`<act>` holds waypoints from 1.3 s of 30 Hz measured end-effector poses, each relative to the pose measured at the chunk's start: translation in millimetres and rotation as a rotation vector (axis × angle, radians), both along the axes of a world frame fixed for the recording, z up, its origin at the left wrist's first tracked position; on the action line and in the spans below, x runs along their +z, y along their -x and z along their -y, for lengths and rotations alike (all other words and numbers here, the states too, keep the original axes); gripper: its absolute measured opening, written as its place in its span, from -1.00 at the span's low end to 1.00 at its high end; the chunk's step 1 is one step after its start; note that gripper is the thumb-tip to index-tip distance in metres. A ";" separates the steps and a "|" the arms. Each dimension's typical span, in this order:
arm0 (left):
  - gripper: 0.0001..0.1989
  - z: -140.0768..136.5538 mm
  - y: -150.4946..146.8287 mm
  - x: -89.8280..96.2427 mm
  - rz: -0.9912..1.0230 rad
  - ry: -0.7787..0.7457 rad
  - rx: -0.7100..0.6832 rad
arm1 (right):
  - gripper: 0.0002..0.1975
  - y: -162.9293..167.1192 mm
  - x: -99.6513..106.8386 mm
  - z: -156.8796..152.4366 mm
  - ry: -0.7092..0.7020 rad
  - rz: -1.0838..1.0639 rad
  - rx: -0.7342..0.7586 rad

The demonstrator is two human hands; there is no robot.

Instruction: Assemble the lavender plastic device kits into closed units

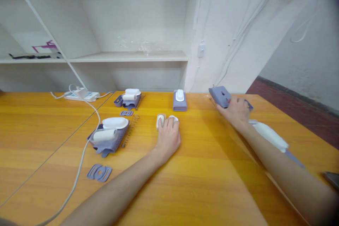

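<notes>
- Left hand point(168, 135): its fingertips are touching two small white rounded plastic pieces point(160, 121) at mid-table; I cannot tell whether they are gripping or only resting.
- Right hand point(236, 112): thumb and fingers are seemingly closing on the near edge of a lavender-grey box-shaped plastic casing point(220, 95), which is tilting near the table's back edge.
- Step in hand: I am judging this as handling parts, each hand attending to its own piece.
- Next move: I am reckoning it is calling for a secure hold on the casing and separate finger control over the white pieces.
- Centre back: a lavender-grey casing bearing a white oval cap point(179, 96) is sitting between the hands, farther back.
- Left group: a perforated lavender-grey casing point(112, 144) is carrying a white oval cap and a white cylinder; a thin coiled metal spring point(129, 132) is lying just beside it, a flat slotted lavender-grey plate point(99, 173) nearer me.
- Right side: a long white piece point(271, 136) is lying partly behind the right forearm, crowding that elbow.
- Edges: the orange-yellow wooden table point(196, 190) is ending behind the casings and slanting away at right; its open room is lying between the forearms.
- Hazard: a white cable point(79, 169) is running along the left.
</notes>
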State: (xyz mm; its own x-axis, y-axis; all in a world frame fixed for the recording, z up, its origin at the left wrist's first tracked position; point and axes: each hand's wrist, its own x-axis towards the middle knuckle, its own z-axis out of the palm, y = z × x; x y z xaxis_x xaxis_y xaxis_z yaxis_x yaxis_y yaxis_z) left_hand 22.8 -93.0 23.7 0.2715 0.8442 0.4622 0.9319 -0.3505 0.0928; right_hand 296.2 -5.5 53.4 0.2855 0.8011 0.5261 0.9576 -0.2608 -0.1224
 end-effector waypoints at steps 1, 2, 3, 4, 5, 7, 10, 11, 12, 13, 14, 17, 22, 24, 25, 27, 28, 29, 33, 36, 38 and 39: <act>-0.62 -0.7 0.3 -1.0 0.004 0.006 0.005 | -0.49 12.0 -3.1 14.4 -0.016 0.008 0.101; -0.61 -1.3 0.6 -1.9 0.008 0.011 0.009 | -0.55 23.6 -6.9 29.0 -0.027 0.009 0.206; -0.61 -1.7 0.9 -2.7 0.013 0.014 0.014 | -0.59 34.3 -11.0 42.9 -0.030 0.002 0.301; -0.61 -2.0 1.0 -3.3 0.018 0.015 0.019 | -0.63 43.7 -15.1 55.4 -0.021 -0.013 0.378; -0.62 -2.2 1.1 -3.8 0.022 0.014 0.024 | -0.66 51.5 -18.7 65.9 -0.006 -0.035 0.431; -0.64 -2.2 1.0 -4.3 0.028 0.008 0.035 | -0.69 62.0 -24.0 80.1 0.019 -0.081 0.494; -0.70 -1.7 -0.1 -4.1 0.032 -0.004 0.046 | -0.70 68.0 -27.8 88.6 0.015 -0.100 0.526; -0.71 -1.3 -0.6 -3.9 0.033 -0.007 0.048 | -0.68 68.7 -28.5 90.1 0.002 -0.090 0.529; -0.72 -0.9 -1.1 -3.5 0.034 -0.010 0.047 | -0.66 69.2 -29.1 91.7 -0.011 -0.077 0.537; -0.72 -0.4 -1.6 -3.1 0.035 -0.013 0.046 | -0.63 69.7 -29.6 93.6 -0.019 -0.065 0.553; -0.72 0.2 -2.0 -2.7 0.035 -0.015 0.045 | -0.60 70.3 -29.9 95.9 -0.019 -0.060 0.576; -0.70 1.8 -2.5 -1.3 0.029 -0.016 0.039 | -0.54 72.8 -30.2 103.8 0.027 -0.106 0.683; -0.64 2.6 -2.0 -0.3 0.016 -0.021 0.028 | -0.65 74.6 -30.1 109.8 0.043 -0.173 0.909; -0.62 2.3 -1.9 -0.5 0.016 -0.024 0.034 | -0.68 74.0 -30.7 109.6 0.014 -0.172 0.985; -0.61 2.1 -1.8 -0.7 0.016 -0.024 0.038 | -0.68 73.7 -31.2 109.5 0.002 -0.168 1.018; -0.61 1.9 -1.8 -0.8 0.017 -0.019 0.043 | -0.67 73.2 -32.1 109.5 -0.017 -0.153 1.070; -0.61 1.8 -1.8 -0.8 0.019 -0.016 0.046 | -0.66 73.3 -32.4 109.7 -0.022 -0.144 1.086; -0.63 1.7 -1.8 -0.8 0.024 -0.014 0.050 | -0.66 73.6 -32.6 109.8 -0.026 -0.132 1.096; -0.68 1.5 -1.8 -0.2 0.043 -0.019 0.064 | -0.56 77.0 -33.0 108.0 -0.023 -0.068 1.030; -0.68 1.1 -1.6 0.5 0.038 -0.026 0.040 | -0.46 79.2 -34.4 104.2 0.007 -0.018 0.981; -0.68 1.0 -1.5 1.2 0.039 -0.031 0.031 | -0.45 79.5 -35.7 101.8 0.031 0.015 0.979; -0.68 1.1 -1.5 1.6 0.043 -0.034 0.033 | -0.46 79.3 -36.1 100.9 0.039 0.028 0.978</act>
